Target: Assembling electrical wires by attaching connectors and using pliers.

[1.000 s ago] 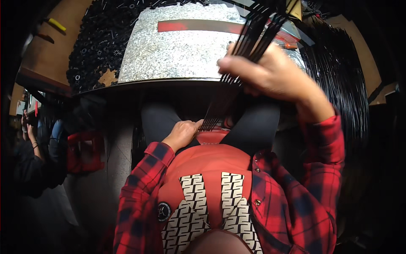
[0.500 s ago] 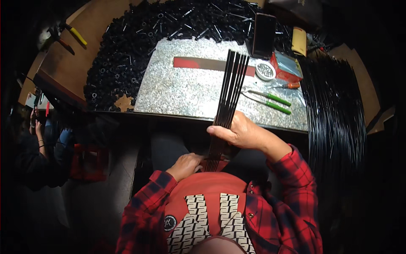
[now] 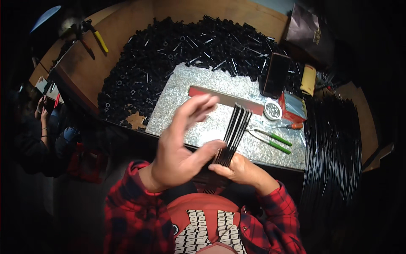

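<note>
You have a small bunch of thin black rods point(image 3: 230, 148) in your right hand point(image 3: 242, 170), so that much seems to be gathered. Lots of long black rods point(image 3: 332, 148) that look much the same lie at the right end of the surface point(image 3: 169, 114) and hang down past its front edge, so there seem to be plenty left. I can't tell how many you need. The fingers of your right hand are closed around the bunch, with the thumb across it. Your left hand point(image 3: 177, 148) is open, a bit blurry, with its thumb right by the rods; I can't tell if it touches them. The bunch is at the front edge of the surface, with its tops over it and its low ends down by your lap. The rods are straight, dark and a bit shiny. They stand almost side by side, tilted a little right, with small gaps near the tops. The green-handled pliers point(image 3: 280, 139) lie just to their right.
</note>
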Action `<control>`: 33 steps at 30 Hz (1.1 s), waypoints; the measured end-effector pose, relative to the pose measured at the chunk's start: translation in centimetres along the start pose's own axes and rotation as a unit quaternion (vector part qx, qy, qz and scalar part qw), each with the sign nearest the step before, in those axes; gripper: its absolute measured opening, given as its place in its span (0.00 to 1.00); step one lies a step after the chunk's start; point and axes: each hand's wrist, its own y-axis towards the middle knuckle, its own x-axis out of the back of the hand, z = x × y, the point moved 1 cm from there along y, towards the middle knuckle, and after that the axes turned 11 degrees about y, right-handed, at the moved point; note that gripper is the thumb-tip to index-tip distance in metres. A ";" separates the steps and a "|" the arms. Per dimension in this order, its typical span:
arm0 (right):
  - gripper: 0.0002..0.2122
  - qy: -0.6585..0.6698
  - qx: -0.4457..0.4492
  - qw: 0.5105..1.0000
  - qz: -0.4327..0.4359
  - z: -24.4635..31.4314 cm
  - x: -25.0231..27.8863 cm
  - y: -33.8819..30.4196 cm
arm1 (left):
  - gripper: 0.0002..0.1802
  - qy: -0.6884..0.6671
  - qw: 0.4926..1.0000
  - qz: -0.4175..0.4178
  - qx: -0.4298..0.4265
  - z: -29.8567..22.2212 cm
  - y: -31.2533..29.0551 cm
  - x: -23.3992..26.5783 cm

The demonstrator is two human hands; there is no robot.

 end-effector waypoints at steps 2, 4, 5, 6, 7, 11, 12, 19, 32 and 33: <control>0.11 0.010 0.066 0.998 0.001 0.9 -0.8 -0.1 | 0.39 -0.226 0.963 0.084 0.123 -0.8 1.3 -1.0; 0.10 0.036 0.020 0.998 0.044 0.5 -2.0 -0.5 | 0.30 -0.234 0.945 0.167 0.155 -1.4 2.0 -1.3; 0.09 0.012 0.091 0.996 0.013 0.8 -2.2 -0.5 | 0.25 -0.194 0.955 0.192 0.118 -1.6 2.0 -1.3; 0.09 -0.010 0.162 0.987 -0.017 1.6 -2.2 -0.5 | 0.21 -0.154 0.960 0.217 0.082 -1.8 1.9 -1.3; 0.08 0.047 0.083 0.995 0.011 1.5 -2.2 -0.8 | 0.14 -0.141 0.975 0.161 0.054 -2.0 1.7 -1.8; 0.08 0.042 0.019 0.998 0.042 2.0 -1.7 -0.9 | 0.14 -0.130 0.977 0.166 0.021 -1.5 2.0 -1.9; 0.08 0.041 0.020 0.998 0.044 2.1 -1.6 -0.8 | 0.14 -0.129 0.978 0.164 0.021 -1.5 2.1 -1.8; 0.09 0.008 0.141 0.990 0.003 2.9 -1.9 -1.0 | 0.13 -0.085 0.974 0.201 -0.069 -2.9 3.1 -1.0; 0.09 0.094 0.095 0.989 -0.060 -0.4 -2.6 -1.6 | 0.13 -0.118 0.958 0.248 -0.084 -2.2 2.2 -1.0; 0.09 0.093 0.080 0.989 -0.076 -0.5 -2.5 -1.7 | 0.13 -0.126 0.953 0.262 -0.084 -2.4 2.0 -1.1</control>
